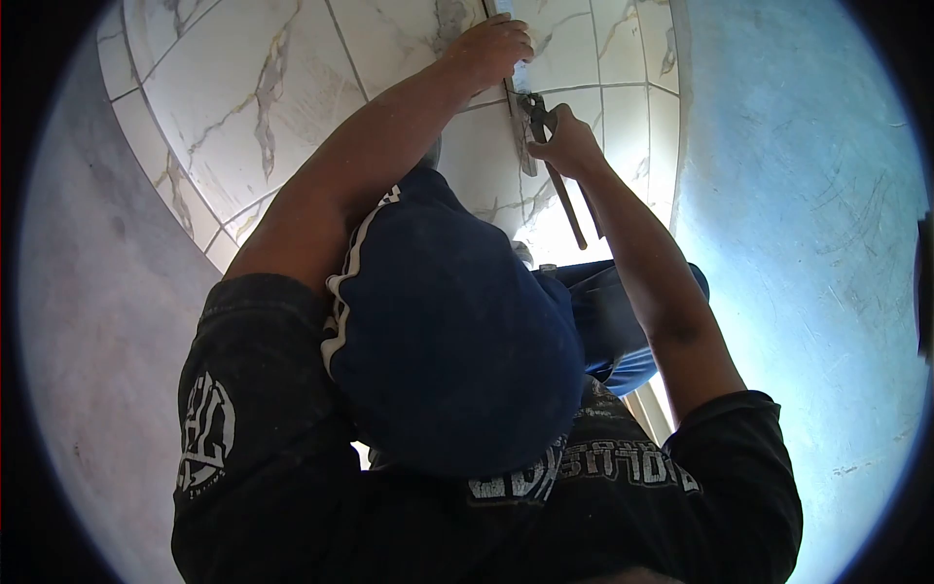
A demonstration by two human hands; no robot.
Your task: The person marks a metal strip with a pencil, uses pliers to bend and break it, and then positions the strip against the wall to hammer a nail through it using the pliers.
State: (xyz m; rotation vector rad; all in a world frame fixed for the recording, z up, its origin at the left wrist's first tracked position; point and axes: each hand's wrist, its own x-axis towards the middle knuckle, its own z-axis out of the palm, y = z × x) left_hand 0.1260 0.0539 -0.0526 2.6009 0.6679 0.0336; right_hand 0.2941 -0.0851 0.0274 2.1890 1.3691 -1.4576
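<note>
A long narrow strip [520, 122] runs over the tiled floor ahead of me; it looks like a cut piece of tile, though its material is hard to tell. My left hand [489, 51] is closed over its far part, fingers curled round the edge. Nearer to me, my right hand [572, 146] grips a pair of dark metal pincers [562, 200]. The pincers' jaws are at the side of the strip, just below my left hand; whether they bite on it cannot be made out. Their two long handles point back towards my knee.
White marble-look tiles [272, 107] with grey joints cover the floor. A pale blue wall [798, 195] rises on the right, and a greyish wall [107, 321] on the left. My bent knee in blue trousers [623, 331] is below the right forearm.
</note>
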